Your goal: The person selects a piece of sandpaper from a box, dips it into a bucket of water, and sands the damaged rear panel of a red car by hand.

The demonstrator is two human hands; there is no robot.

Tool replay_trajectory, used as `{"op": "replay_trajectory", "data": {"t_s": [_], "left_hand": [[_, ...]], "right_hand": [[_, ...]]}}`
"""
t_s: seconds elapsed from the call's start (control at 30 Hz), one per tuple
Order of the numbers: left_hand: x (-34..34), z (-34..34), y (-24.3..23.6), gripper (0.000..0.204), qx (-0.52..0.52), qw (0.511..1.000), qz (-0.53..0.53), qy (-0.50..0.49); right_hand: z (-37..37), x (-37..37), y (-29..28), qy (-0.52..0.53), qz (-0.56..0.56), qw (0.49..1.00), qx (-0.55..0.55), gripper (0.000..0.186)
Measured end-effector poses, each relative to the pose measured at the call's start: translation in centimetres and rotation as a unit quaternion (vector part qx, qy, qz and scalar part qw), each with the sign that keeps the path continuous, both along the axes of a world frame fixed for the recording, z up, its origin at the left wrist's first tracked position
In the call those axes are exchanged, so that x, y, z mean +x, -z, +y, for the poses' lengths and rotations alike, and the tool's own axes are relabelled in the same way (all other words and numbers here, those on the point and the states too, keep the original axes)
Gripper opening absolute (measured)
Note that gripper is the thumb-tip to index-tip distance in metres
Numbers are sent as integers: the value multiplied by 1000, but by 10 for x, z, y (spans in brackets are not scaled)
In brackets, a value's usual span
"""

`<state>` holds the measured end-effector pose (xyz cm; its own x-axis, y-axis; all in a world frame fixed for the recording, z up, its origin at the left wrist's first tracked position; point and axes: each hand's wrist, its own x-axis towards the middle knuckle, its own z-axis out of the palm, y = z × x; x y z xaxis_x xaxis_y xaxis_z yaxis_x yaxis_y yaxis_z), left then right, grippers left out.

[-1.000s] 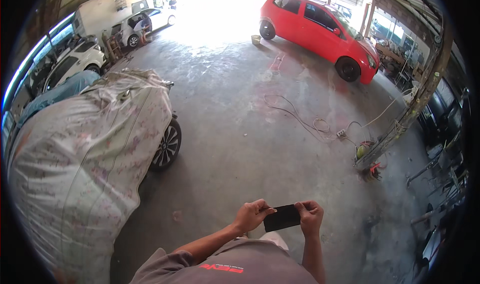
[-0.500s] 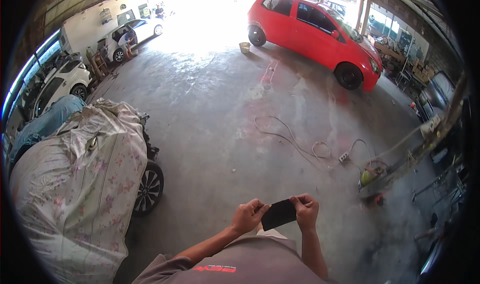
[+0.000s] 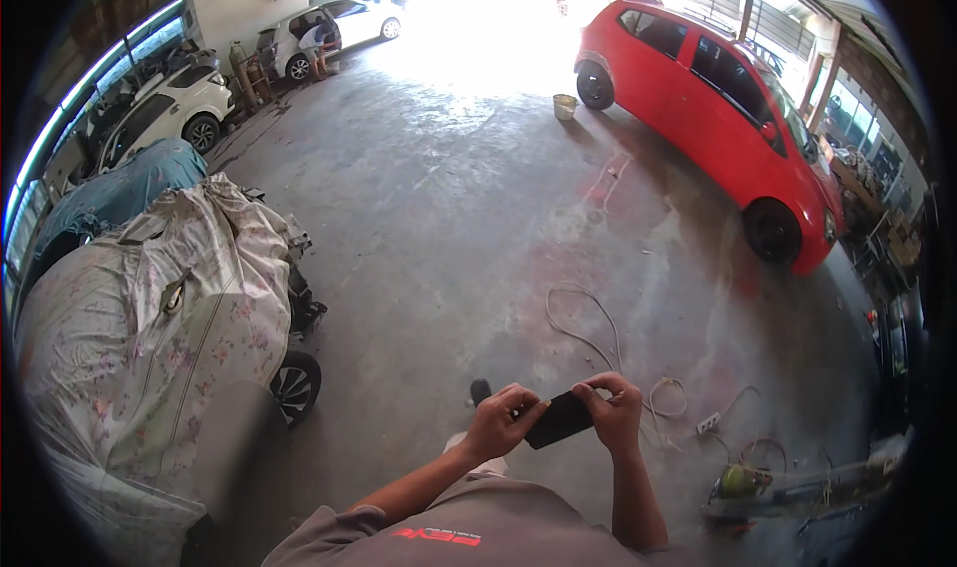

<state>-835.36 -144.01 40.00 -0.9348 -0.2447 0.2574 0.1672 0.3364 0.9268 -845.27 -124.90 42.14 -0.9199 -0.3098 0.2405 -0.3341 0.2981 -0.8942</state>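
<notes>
A flat, black, rectangular piece (image 3: 558, 424) is held out in front of my body; its exact kind does not show. My left hand (image 3: 498, 420) pinches its left upper corner between thumb and fingers. At the right upper corner, my right hand (image 3: 613, 409) grips it the same way. The piece slants a little, its right end higher than its left. Below it, one dark shoe (image 3: 480, 391) of mine shows on the concrete floor (image 3: 429, 268).
On the left stands a car under a flowered cover (image 3: 150, 358), its wheel (image 3: 296, 385) exposed. A red car (image 3: 688, 98) with its rear hatch raised is at the right, near a bucket (image 3: 564, 106). A cable (image 3: 588, 303) and power strip (image 3: 708, 423) lie right. A person (image 3: 317, 43) bends by a white car.
The view has turned left, and the red car and cable now appear farther right and lower. A foot has come into sight ahead. Both hands keep hold of the black piece.
</notes>
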Motion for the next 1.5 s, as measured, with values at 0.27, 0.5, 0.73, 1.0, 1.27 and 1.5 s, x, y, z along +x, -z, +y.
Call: {"op": "replay_trajectory", "data": {"t_s": [0.27,0.5,0.73,1.0,1.27,1.5], "left_hand": [[-259,-106,-12,14,-8,999,31,10],[-442,-156,-24,17,-8,999,-4,45],[-631,-206,7,24,28,991,-99,82],[-901,-248,-3,19,-73,997,-22,26],[-1112,-281,-16,18,-88,995,-18,-48],[-1291,-322,3,22,-170,985,34,-19]], "right_hand": [[-114,-217,5,85,135,987,34,37],[-169,-389,-11,199,161,962,96,41],[-198,-579,17,177,142,970,83,37],[-259,-853,24,161,180,965,99,43],[-302,-1060,-5,137,228,946,185,47],[-349,-1223,11,195,243,919,243,46]]}}
